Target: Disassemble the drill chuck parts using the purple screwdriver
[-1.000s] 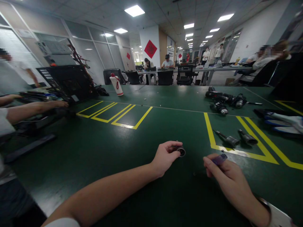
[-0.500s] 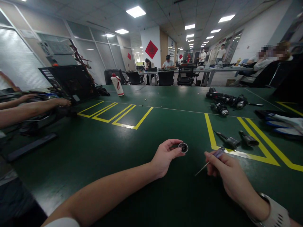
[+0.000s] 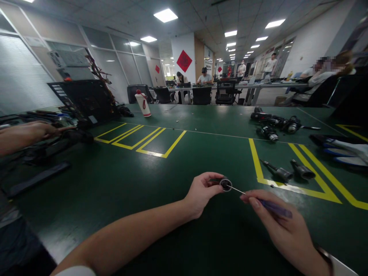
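Note:
Between thumb and fingers, my left hand [image 3: 202,193] pinches a small round metal part [image 3: 226,184] with a pale rim and dark inside, its open end turned toward the right. My right hand [image 3: 278,218] grips a screwdriver [image 3: 274,208] by its purplish translucent handle. The thin shaft points left, and its tip is at the opening of the round part; how deep it reaches cannot be made out. Beyond my right hand, two dark metal cup-shaped parts with stems, one at the left [image 3: 283,174] and one at the right [image 3: 303,170], lie within yellow tape lines.
Several black tool-like assemblies [image 3: 276,120] lie at the back right of the green table [image 3: 161,184]. Blue-and-white gloves [image 3: 345,149] are at the right edge. A white bottle [image 3: 143,103] stands at the back. At left, a co-worker's hand [image 3: 31,134] is over dark equipment.
My right hand has turned the screwdriver from pointing down to pointing left, bringing its tip to the round part. My left hand has shifted slightly right. The co-worker's hands at left have moved.

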